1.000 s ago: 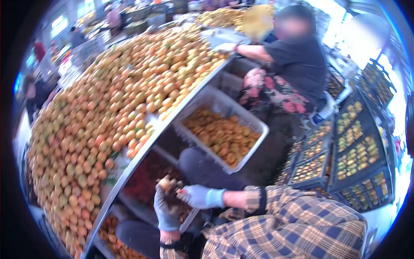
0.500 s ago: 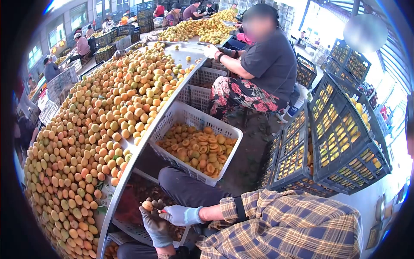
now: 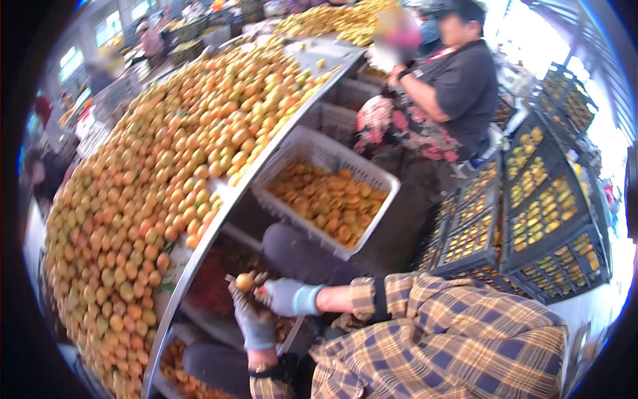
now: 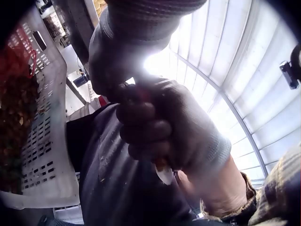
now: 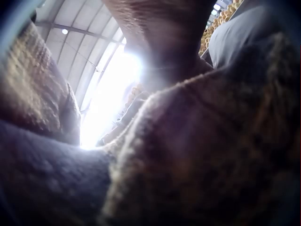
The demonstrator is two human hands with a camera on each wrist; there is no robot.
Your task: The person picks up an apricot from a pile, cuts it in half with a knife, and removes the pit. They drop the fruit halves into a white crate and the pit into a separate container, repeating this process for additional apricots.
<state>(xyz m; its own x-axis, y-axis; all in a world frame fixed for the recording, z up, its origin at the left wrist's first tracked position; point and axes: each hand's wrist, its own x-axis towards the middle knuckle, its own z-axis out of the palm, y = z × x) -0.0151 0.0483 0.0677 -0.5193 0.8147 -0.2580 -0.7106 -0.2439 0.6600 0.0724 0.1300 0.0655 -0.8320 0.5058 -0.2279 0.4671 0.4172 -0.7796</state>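
In the head view, the gloved left hand holds a small orange fruit at its fingertips. The gloved right hand meets it from the side, curled round a tool whose red part shows between the hands. A thin metal tip stands out beside the fruit. In the left wrist view, the right hand has its fingers curled round the tool, and a pale pointed piece sticks out below them. The left glove is above. Dark, blurred glove fabric fills much of the right wrist view.
A metal-edged table carries heaped fruit. Beside it stands a white crate of orange fruit pieces. Black crates of fruit are stacked right. Another person sits across, and a crate stands by the wearer's legs.
The head view has swung and tilted. The seated person's hands have moved from the table edge up near the chest. Both of the wearer's hands stay together at the fruit.
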